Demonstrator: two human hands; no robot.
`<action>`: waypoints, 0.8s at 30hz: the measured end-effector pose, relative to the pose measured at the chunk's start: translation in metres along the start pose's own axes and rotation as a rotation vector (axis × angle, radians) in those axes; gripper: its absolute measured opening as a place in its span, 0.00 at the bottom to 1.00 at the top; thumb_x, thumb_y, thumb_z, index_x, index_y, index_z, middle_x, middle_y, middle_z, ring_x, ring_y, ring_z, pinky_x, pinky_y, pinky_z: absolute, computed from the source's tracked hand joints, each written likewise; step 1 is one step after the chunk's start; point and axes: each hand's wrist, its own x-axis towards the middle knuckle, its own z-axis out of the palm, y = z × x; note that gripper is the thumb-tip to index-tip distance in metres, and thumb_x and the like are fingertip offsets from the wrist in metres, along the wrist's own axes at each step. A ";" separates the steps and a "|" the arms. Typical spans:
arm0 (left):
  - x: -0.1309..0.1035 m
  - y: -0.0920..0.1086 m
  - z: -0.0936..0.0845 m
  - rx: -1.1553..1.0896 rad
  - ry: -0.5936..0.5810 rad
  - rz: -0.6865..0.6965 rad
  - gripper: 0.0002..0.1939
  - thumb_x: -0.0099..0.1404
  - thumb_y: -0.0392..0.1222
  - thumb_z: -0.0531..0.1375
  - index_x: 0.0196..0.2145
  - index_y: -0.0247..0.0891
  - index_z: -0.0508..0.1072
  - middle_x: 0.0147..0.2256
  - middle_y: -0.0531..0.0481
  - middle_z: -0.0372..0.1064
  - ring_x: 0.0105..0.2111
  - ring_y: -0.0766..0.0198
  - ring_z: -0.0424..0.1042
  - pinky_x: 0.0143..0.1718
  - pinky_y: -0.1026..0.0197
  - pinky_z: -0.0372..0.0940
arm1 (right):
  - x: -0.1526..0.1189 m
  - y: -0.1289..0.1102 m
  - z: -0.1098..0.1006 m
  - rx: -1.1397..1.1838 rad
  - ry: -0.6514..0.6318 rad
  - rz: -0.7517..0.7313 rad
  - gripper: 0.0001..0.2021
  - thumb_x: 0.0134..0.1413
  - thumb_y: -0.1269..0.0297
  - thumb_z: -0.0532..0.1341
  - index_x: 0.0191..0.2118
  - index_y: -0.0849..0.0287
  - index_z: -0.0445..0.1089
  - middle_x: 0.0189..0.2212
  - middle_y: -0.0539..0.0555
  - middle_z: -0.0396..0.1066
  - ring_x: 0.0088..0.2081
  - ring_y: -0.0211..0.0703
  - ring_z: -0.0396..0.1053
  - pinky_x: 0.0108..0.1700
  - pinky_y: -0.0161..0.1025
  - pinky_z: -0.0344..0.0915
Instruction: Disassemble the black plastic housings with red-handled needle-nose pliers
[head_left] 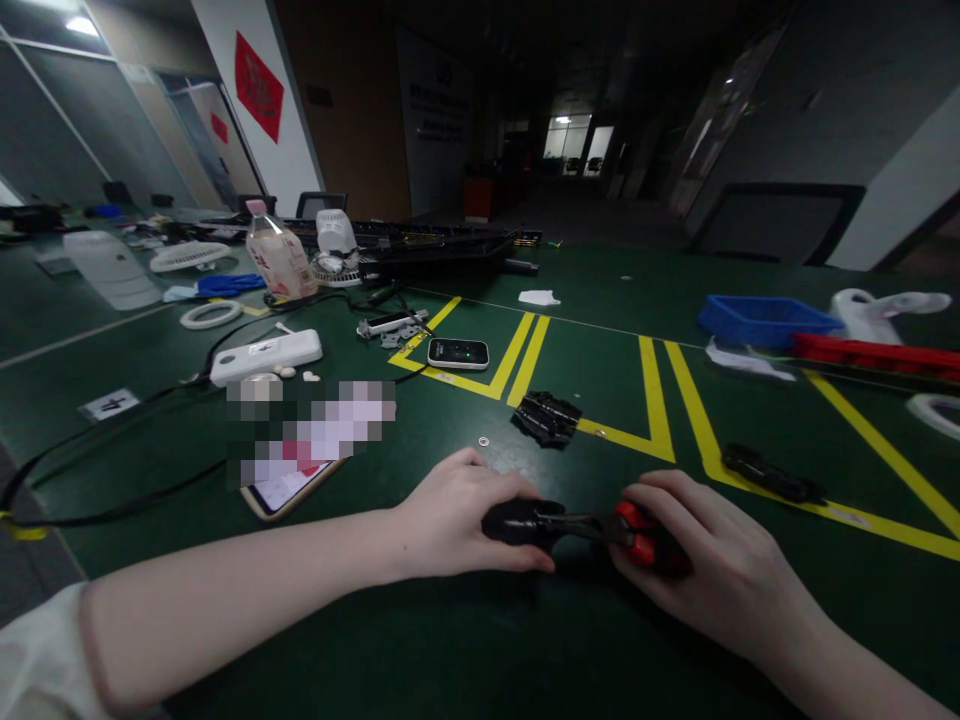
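Observation:
My left hand [465, 515] is closed around a black rounded part [517, 521] just above the green table. In my right hand [697, 550] is a pair of red-handled pliers [636, 532], whose jaws reach left to the black part. Whether the jaws bite on it or only touch it, I cannot tell. Behind my hands lies a bunch of black pieces [546, 418]. A small metal ring [484, 441] sits left of that bunch. Another black piece [772, 474] rests beyond my right hand.
Left of my hands is a phone [300, 480], with a black cable [127, 518] running past it. A white device [266, 357], a small black-screened device [457, 353] and a bottle [281, 255] stand farther back. A blue bin [765, 322] is at the right. Yellow tape [686, 400] marks the table.

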 end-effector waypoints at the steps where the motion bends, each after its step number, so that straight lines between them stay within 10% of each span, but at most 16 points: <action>1: 0.000 0.000 0.000 0.009 -0.003 0.015 0.24 0.61 0.58 0.66 0.46 0.38 0.75 0.39 0.51 0.79 0.33 0.62 0.73 0.41 0.56 0.57 | -0.001 0.000 0.000 0.004 -0.002 -0.003 0.15 0.56 0.62 0.61 0.48 0.61 0.66 0.42 0.61 0.69 0.38 0.48 0.71 0.34 0.43 0.72; 24: 0.002 0.001 -0.004 0.022 -0.030 0.012 0.23 0.62 0.60 0.64 0.44 0.39 0.77 0.37 0.51 0.79 0.33 0.62 0.73 0.42 0.56 0.58 | 0.007 -0.003 -0.005 -0.008 -0.025 -0.003 0.14 0.56 0.63 0.61 0.47 0.61 0.66 0.41 0.61 0.71 0.37 0.48 0.72 0.34 0.44 0.74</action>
